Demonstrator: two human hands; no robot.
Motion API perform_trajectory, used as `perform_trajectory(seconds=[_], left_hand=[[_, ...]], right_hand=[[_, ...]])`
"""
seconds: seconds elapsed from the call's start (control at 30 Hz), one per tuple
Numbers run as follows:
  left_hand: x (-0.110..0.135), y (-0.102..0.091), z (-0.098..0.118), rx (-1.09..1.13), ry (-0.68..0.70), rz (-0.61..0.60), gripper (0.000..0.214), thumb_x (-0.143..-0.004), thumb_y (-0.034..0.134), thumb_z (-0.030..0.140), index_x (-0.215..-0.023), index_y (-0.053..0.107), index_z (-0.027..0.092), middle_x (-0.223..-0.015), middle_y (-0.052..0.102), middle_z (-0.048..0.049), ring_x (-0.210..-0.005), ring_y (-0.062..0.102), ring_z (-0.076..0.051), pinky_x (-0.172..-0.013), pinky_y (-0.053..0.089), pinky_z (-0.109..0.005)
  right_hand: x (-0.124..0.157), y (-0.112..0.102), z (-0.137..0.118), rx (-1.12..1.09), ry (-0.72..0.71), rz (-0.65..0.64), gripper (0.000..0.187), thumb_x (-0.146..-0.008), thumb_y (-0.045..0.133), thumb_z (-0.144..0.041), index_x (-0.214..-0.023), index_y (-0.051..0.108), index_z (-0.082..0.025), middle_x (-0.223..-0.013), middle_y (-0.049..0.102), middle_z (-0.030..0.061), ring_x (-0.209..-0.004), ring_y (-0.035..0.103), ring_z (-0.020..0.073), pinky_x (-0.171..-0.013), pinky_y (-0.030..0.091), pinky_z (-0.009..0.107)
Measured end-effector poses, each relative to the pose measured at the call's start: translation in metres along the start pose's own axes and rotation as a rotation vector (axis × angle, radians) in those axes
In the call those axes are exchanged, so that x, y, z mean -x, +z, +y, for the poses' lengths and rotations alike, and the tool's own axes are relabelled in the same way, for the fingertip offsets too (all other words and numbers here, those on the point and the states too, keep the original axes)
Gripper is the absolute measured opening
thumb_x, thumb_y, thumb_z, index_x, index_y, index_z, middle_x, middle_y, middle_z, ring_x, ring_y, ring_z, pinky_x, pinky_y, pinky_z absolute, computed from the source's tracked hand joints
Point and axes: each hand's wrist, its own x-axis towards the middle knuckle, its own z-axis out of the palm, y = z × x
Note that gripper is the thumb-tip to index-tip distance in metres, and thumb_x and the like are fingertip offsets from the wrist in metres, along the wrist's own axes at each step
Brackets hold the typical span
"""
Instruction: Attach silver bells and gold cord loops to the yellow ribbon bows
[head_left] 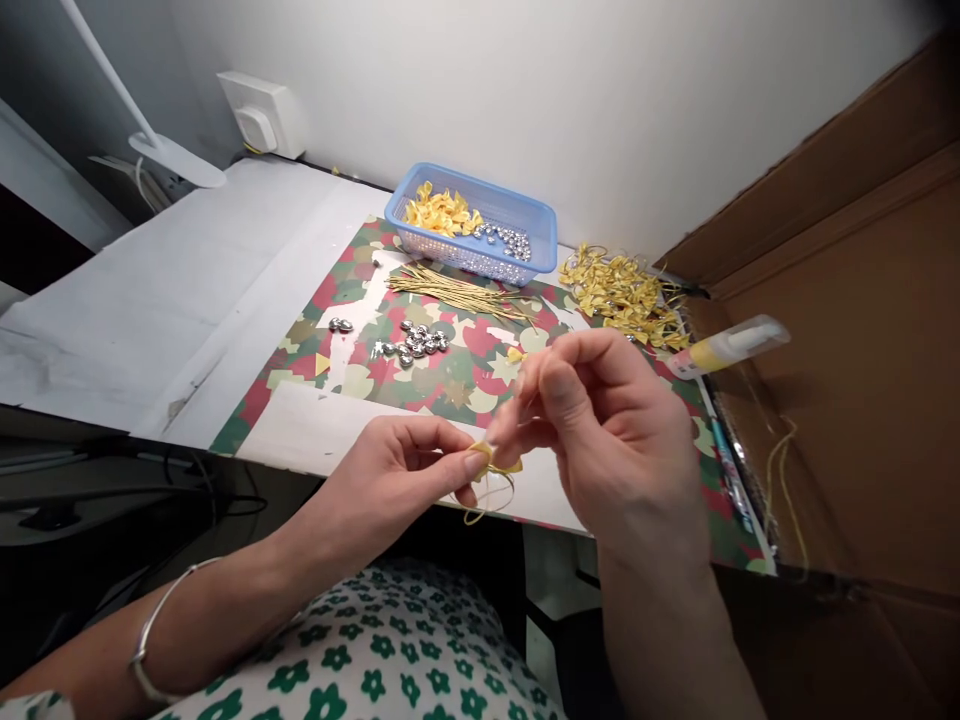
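— Silver first: a thin metal bangle (154,640) sits on the left wrist. What is the left hand (397,470) doing?

— Its thumb and forefinger are pressed together on a small yellow ribbon bow (496,462), held above the flowered dress (390,640). A loop of gold cord (472,519) dangles under it. It's kept close, I'd judge, because the piece is tiny.

— And beyond it?

— A camouflage-patterned paper sheet (442,385) covers the table. On it lie a heap of silver beads (416,342), rounded and glossy, and a bundle of thin gold cords (457,290) laid straight. Behind them is a blue plastic mesh basket (540,215) holding more bows and beads, probably so everything stays within easy reach.

— The right hand (600,430)?

— Its fingers are bunched, with the tips pinching the same bow from above and meeting the left fingertips.

— Further right?

— A loose pile of yellow bows (622,290) trailing cord. Past that, a white-and-yellow tube (727,347) with a clear cap rests against the matte, creased brown cardboard wall (862,350).
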Motion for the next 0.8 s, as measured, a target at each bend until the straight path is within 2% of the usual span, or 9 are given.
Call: perform_trajectory(seconds=[0.1,0.23,0.37,0.43,0.5,0.63,0.7,0.73,0.8], left_hand=[[0.0,0.0,-0.001,0.002,-0.01,-0.022,0.021,-0.091,0.075,0.034,-0.076,0.077,0.02,-0.068,0.071,-0.0003,-0.069,0.064,-0.016,-0.071,0.049,-0.026],[0.0,0.001,-0.005,0.018,-0.052,-0.04,0.023,-0.091,0.075,0.037,-0.077,0.077,0.019,-0.067,0.072,-0.0007,-0.067,0.063,-0.016,-0.07,0.048,-0.026],[0.0,-0.001,-0.007,0.026,-0.08,-0.064,0.023,-0.092,0.075,0.037,-0.079,0.077,0.019,-0.065,0.071,0.0007,-0.067,0.062,-0.014,-0.073,0.048,-0.026],[0.0,-0.003,-0.007,0.03,-0.085,-0.075,0.023,-0.094,0.074,0.037,-0.079,0.077,0.019,-0.065,0.071,0.0015,-0.068,0.061,-0.013,-0.075,0.048,-0.025],[0.0,-0.004,-0.008,0.036,-0.092,-0.08,0.023,-0.094,0.073,0.037,-0.08,0.077,0.019,-0.066,0.071,0.002,-0.069,0.061,-0.013,-0.076,0.047,-0.025],[-0.001,-0.006,-0.009,0.047,-0.068,-0.049,0.023,-0.095,0.073,0.036,-0.078,0.076,0.02,-0.067,0.07,0.0028,-0.071,0.061,-0.012,-0.076,0.047,-0.023],[-0.001,-0.006,-0.008,0.035,-0.022,0.0,0.021,-0.095,0.074,0.035,-0.079,0.076,0.021,-0.069,0.069,0.0034,-0.072,0.06,-0.011,-0.074,0.047,-0.021],[-0.002,-0.006,-0.008,0.025,0.006,0.035,0.019,-0.095,0.074,0.035,-0.08,0.077,0.022,-0.071,0.068,0.0036,-0.071,0.06,-0.011,-0.071,0.047,-0.02],[-0.002,-0.005,-0.007,0.009,0.067,0.114,0.016,-0.094,0.073,0.034,-0.083,0.078,0.023,-0.073,0.068,0.0037,-0.07,0.058,-0.01,-0.068,0.047,-0.019]], right_hand=[[-0.012,0.0,-0.008,-0.093,-0.051,0.013,0.014,-0.102,0.055,-0.023,-0.089,0.055,-0.025,-0.074,0.057,-0.0072,-0.045,0.054,0.0062,-0.049,0.058,0.025],[-0.034,-0.003,-0.019,0.01,-0.216,0.161,0.018,-0.103,0.055,-0.02,-0.086,0.058,-0.025,-0.075,0.056,-0.0074,-0.047,0.046,0.0033,-0.06,0.06,0.025],[-0.062,-0.018,-0.011,0.077,-0.296,0.246,0.01,-0.1,0.066,-0.023,-0.093,0.059,-0.026,-0.074,0.055,-0.0073,-0.048,0.042,0.0041,-0.059,0.058,0.023],[-0.072,-0.027,-0.004,0.042,-0.291,0.238,0.009,-0.099,0.067,-0.021,-0.095,0.061,-0.026,-0.073,0.055,-0.007,-0.047,0.039,0.005,-0.058,0.059,0.024],[-0.072,-0.034,0.0,0.01,-0.219,0.207,0.009,-0.1,0.063,-0.018,-0.097,0.062,-0.026,-0.074,0.055,-0.0062,-0.047,0.039,0.0057,-0.058,0.059,0.024],[-0.035,-0.036,-0.003,0.126,-0.051,-0.002,0.013,-0.1,0.059,-0.014,-0.098,0.063,-0.026,-0.085,0.062,-0.0027,-0.057,0.054,0.0088,-0.058,0.055,0.025],[-0.006,-0.031,-0.004,0.241,0.021,-0.134,0.016,-0.101,0.055,-0.013,-0.1,0.065,-0.026,-0.078,0.061,-0.0023,-0.066,0.06,0.0121,-0.064,0.054,0.026],[0.009,-0.028,-0.003,0.261,0.056,-0.151,0.019,-0.102,0.052,-0.013,-0.102,0.066,-0.026,-0.078,0.061,-0.0016,-0.072,0.062,0.0136,-0.068,0.055,0.027],[0.036,-0.019,0.004,0.237,0.014,-0.141,0.026,-0.102,0.048,-0.01,-0.096,0.069,-0.025,-0.086,0.064,0.0015,-0.077,0.064,0.0144,-0.071,0.055,0.028]])
